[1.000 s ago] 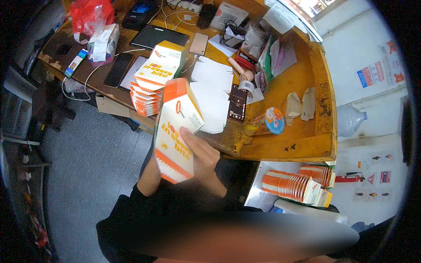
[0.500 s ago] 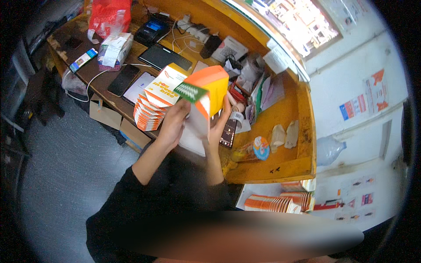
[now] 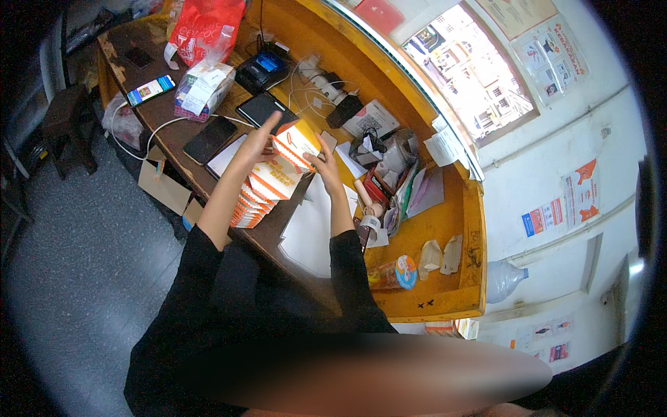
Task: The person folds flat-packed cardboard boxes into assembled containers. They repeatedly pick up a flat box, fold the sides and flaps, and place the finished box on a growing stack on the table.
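Grey floor (image 3: 104, 243) is stretching along the left, and a white wall (image 3: 511, 187) with a bright window (image 3: 479, 69) is rising on the right. Between them a brown wooden desk (image 3: 156, 117) is holding a red bag (image 3: 206, 31), a lit phone (image 3: 151, 90), a dark phone (image 3: 210, 137) and a black tablet (image 3: 262, 110). On the desk, just left of some white sheets (image 3: 309, 233), a stack of orange and white paper boxes (image 3: 253, 208) is resting. One paper box (image 3: 297, 144) is standing out at the far end of this stack, between the two hands. The left hand (image 3: 261, 144) is touching its left edge, one finger stretching away from the others; whether the rest are pinching, I cannot tell. The right hand (image 3: 325, 165) is touching the right edge, its thumb and fingers spreading apart; I cannot tell how firmly they are gripping. Near the desk's right end, a plastic cup (image 3: 401, 272) is lying.
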### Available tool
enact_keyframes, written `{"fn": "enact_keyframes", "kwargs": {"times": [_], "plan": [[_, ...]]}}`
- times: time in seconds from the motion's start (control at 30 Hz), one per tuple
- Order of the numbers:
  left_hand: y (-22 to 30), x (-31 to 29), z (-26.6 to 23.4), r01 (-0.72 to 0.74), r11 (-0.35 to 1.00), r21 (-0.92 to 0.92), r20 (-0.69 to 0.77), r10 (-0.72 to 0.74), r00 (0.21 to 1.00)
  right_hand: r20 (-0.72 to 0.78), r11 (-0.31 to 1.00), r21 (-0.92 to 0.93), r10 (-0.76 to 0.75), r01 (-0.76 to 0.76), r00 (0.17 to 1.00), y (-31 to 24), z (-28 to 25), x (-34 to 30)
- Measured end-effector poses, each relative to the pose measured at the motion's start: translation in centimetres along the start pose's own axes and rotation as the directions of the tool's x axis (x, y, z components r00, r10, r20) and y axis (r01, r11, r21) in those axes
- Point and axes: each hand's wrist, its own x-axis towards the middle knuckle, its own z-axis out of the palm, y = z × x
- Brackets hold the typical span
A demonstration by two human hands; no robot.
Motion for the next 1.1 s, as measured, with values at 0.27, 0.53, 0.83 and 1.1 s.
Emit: {"fn": "enact_keyframes", "kwargs": {"times": [0.27,0.53,0.83,1.1], "plan": [[-2.2,0.8,-4.9,-0.285,0.256,0.924,0.192,0.334,0.923,0.069,0.897,-0.404,-0.166,0.180,0.984,-0.4,2.7,-3.2],[-7.6,-5.9,1.3,0.061,-0.260,0.964,0.015,0.279,0.960,-0.079,0.820,-0.532,-0.294,0.209,0.953,0.7,6.9,-6.2],[-11.5,-6.2,-2.2,-0.157,-0.050,0.986,0.159,0.543,0.825,-0.039,0.637,-0.767,-0.155,0.070,0.987,-2.9,5.3,-5.0],[-11.8,-5.9,-2.3,-0.151,-0.073,0.986,0.167,0.535,0.828,-0.027,0.566,-0.825,-0.026,-0.008,0.999,-5.4,10.1,-2.3]]}}
